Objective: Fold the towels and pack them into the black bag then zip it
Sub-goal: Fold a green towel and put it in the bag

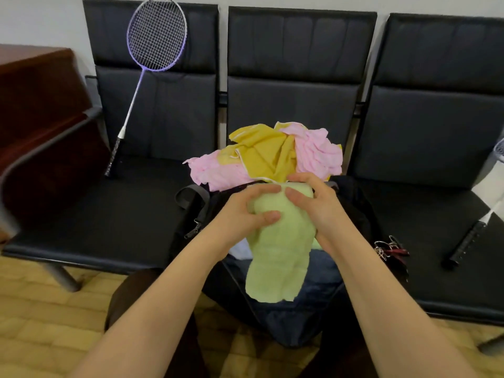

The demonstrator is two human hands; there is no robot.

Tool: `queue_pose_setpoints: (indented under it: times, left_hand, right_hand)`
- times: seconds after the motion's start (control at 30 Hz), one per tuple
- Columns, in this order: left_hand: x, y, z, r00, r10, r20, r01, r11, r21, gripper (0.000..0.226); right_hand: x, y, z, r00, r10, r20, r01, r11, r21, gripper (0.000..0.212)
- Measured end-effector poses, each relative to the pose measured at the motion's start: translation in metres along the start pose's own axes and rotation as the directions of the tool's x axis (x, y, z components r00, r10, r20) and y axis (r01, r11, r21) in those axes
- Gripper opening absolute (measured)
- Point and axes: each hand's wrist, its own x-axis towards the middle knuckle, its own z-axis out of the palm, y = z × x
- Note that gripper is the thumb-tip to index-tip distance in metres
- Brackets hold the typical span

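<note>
A light green towel hangs in front of me above the black bag, which lies open on the middle seat with its blue lining showing. My left hand grips the towel's upper left, thumb pressed on the cloth. My right hand grips its upper right edge. Behind the bag lies a crumpled heap: a yellow towel on top of a pink towel.
A row of black padded seats stands against the wall. A purple badminton racket leans on the left seat. Another racket's black handle lies on the right seat. Keys lie beside the bag. A brown cabinet stands at left.
</note>
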Motion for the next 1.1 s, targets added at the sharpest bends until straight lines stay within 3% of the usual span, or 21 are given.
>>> queue_pose_setpoints:
  times: [0.07, 0.13, 0.2, 0.3, 0.37, 0.47, 0.57, 0.67, 0.77, 0.87, 0.97, 1.1]
  left_hand:
    - [0.001, -0.001, 0.001, 0.999, 0.020, -0.042, -0.022, 0.999, -0.048, 0.039]
    - [0.006, -0.002, 0.005, 0.991, 0.023, -0.130, -0.036, 0.995, -0.096, 0.036]
    - [0.010, -0.002, 0.005, 0.986, -0.021, -0.165, -0.007, 0.986, -0.165, 0.035]
    - [0.012, -0.005, -0.001, 0.998, -0.055, 0.007, 0.055, 0.971, -0.234, 0.047]
    - [0.011, -0.008, -0.005, 0.993, -0.071, 0.092, 0.085, 0.984, -0.158, 0.070]
    - [0.012, -0.005, -0.007, 0.995, -0.096, 0.018, 0.094, 0.994, 0.062, 0.085]
    - [0.016, -0.003, -0.010, 0.995, -0.061, -0.077, 0.084, 0.935, 0.344, 0.075]
    - [0.020, -0.006, -0.014, 0.997, -0.044, -0.066, 0.065, 0.924, 0.378, 0.038]
    - [0.022, -0.004, -0.017, 0.998, -0.053, -0.025, 0.058, 0.935, 0.350, 0.012]
    - [0.021, 0.000, -0.021, 0.997, -0.077, 0.031, 0.065, 0.956, 0.286, 0.014]
    - [0.019, 0.003, -0.017, 0.992, -0.120, 0.039, 0.120, 0.993, 0.011, 0.016]
    - [0.023, 0.004, -0.003, 0.980, -0.183, -0.078, 0.155, 0.948, -0.276, 0.007]
  right_hand:
    - [0.000, -0.001, -0.001, 0.999, 0.034, 0.024, -0.036, 0.996, 0.077, 0.008]
    - [-0.002, -0.001, -0.006, 0.988, 0.073, 0.139, -0.085, 0.993, 0.084, 0.025]
    - [-0.005, 0.001, -0.011, 0.957, 0.115, 0.268, -0.115, 0.993, -0.015, 0.041]
    - [-0.004, 0.004, -0.017, 0.958, 0.100, 0.269, -0.102, 0.995, -0.007, 0.043]
    - [-0.002, 0.004, -0.019, 0.950, 0.105, 0.295, -0.117, 0.993, 0.023, 0.052]
    - [0.002, 0.008, -0.017, 0.936, 0.129, 0.329, -0.094, 0.988, -0.120, 0.073]
    - [0.006, 0.007, -0.011, 0.961, 0.140, 0.240, -0.097, 0.978, -0.185, 0.075]
    - [0.006, 0.002, -0.013, 0.964, 0.128, 0.234, -0.086, 0.979, -0.183, 0.047]
    - [0.002, -0.004, -0.018, 0.962, 0.115, 0.248, -0.059, 0.973, -0.221, 0.027]
    - [0.002, -0.006, -0.020, 0.969, 0.127, 0.212, -0.090, 0.980, -0.178, 0.026]
    - [0.001, -0.004, -0.018, 0.966, 0.156, 0.205, -0.163, 0.986, 0.017, 0.037]
    - [-0.007, 0.009, -0.012, 0.950, 0.207, 0.235, -0.266, 0.928, 0.261, 0.046]
